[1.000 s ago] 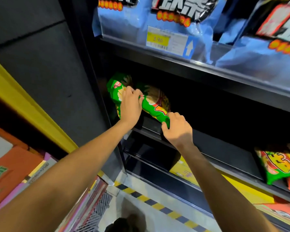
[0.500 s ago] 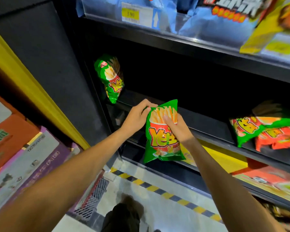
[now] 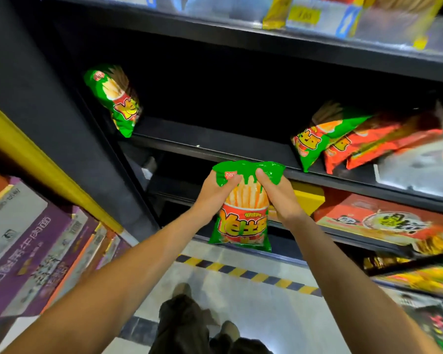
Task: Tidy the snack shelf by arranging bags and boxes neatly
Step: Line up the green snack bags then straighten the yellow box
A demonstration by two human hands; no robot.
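Note:
A green fries snack bag [image 3: 243,226] hangs upright in front of the black shelf [image 3: 215,146]. My left hand [image 3: 216,192] grips its upper left side and my right hand [image 3: 279,198] grips its upper right side, thumbs pressed into the crumpled top. A second green bag [image 3: 115,98] leans upright at the shelf's far left end. At the shelf's right end, another green bag [image 3: 320,136] lies tilted against several red bags [image 3: 368,141].
Purple and orange cartons [image 3: 36,241] are stacked at the left beside a yellow beam. An upper shelf [image 3: 317,24] holds blue and yellow packs. Lower shelves [image 3: 376,221] at the right carry flat red packs. A striped floor edge [image 3: 241,269] runs below.
The green bag has come off the shelf's left end and moved toward me, held in both hands. My grip shifted to its top corners, and the view swung right and down.

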